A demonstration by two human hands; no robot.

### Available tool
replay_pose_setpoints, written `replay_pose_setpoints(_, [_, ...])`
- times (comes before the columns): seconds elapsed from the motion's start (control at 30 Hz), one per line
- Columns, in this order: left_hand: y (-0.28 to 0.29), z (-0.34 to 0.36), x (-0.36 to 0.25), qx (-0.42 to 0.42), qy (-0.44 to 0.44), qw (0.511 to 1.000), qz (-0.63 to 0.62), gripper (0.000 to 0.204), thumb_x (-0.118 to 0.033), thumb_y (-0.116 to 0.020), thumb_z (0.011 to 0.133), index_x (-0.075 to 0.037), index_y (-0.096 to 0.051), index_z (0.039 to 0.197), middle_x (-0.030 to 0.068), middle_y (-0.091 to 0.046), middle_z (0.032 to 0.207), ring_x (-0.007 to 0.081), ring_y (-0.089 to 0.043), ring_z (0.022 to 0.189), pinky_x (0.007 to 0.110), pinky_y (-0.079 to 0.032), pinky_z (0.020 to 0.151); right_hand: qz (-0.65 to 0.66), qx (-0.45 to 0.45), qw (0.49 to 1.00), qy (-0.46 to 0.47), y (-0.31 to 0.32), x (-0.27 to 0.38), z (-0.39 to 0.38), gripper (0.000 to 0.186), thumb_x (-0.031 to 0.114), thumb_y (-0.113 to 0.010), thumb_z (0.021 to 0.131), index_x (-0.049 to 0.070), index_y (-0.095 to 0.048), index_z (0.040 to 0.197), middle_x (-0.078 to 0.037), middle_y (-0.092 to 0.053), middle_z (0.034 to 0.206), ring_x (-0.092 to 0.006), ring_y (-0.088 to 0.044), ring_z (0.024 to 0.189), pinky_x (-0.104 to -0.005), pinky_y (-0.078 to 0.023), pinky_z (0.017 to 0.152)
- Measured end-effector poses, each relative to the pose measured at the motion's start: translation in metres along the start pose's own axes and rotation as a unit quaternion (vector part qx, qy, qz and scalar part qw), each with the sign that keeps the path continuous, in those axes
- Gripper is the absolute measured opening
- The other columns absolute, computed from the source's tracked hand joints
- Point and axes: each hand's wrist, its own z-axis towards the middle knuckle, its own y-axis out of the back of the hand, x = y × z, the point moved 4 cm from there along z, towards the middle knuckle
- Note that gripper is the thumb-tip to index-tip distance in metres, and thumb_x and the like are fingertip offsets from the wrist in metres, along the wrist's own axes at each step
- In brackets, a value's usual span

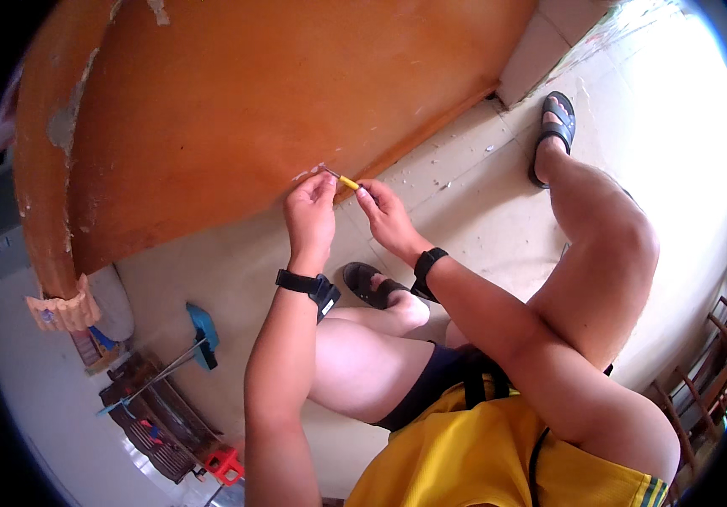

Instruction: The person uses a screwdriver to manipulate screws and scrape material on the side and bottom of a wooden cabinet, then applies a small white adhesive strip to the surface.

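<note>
My right hand is closed around a small screwdriver with a yellow handle and a thin metal shaft. The shaft points up and left toward a brown wooden door. Beside the shaft's tip is my left hand, its thumb and fingers pinched together. What lies between those fingertips, if anything, is too small to make out. Pale chipped marks show on the door's surface just above the left fingertips. Both hands are close to the door's lower part, and each wrist wears a black strap.
Small pale flakes lie on the tiled floor along the door's bottom edge. At lower left are a blue dustpan, a dark slatted rack and a red plastic item. Wooden chairs stand at the right.
</note>
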Motion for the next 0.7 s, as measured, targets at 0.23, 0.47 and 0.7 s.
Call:
replay_pose_setpoints(0.23, [-0.004, 0.001, -0.003, 0.029, 0.037, 0.998, -0.045, 0.027, -0.02, -0.059, 0.095, 0.001, -0.064, 0.109, 0.0069, -0.068, 0.101, 0.0109, -0.063, 0.084, 0.022, -0.046, 0.068, 0.007, 0.034, 0.999, 0.001, -0.005, 0.011, -0.004, 0.029, 0.029, -0.051, 0.098, 0.001, -0.059, 0.103, -0.015, -0.06, 0.089, -0.0245, -0.057, 0.085, -0.035, -0.046, 0.075])
replay_pose_setpoints(0.47, [-0.004, -0.008, -0.004, 0.022, 0.069, 0.995, -0.063, 0.029, -0.021, -0.056, 0.096, 0.003, -0.063, 0.111, 0.0113, -0.068, 0.104, 0.0113, -0.062, 0.083, 0.024, -0.048, 0.069, 0.164, 0.196, 0.953, -0.163, -0.031, 0.009, -0.025, 0.039, 0.045, -0.034, 0.102, 0.011, -0.053, 0.103, 0.002, -0.047, 0.08, -0.0102, -0.046, 0.074, -0.0262, -0.044, 0.064])
replay_pose_setpoints(0.7, [0.006, -0.011, 0.001, -0.001, 0.006, 1.0, -0.019, 0.029, -0.022, -0.056, 0.097, 0.004, -0.064, 0.108, 0.0102, -0.068, 0.101, 0.0118, -0.061, 0.084, 0.026, -0.048, 0.072, 0.238, 0.167, 0.933, -0.212, -0.046, 0.008, -0.032, 0.039, 0.045, -0.034, 0.102, 0.01, -0.052, 0.102, 0.001, -0.048, 0.081, -0.0102, -0.045, 0.073, -0.0263, -0.043, 0.062])
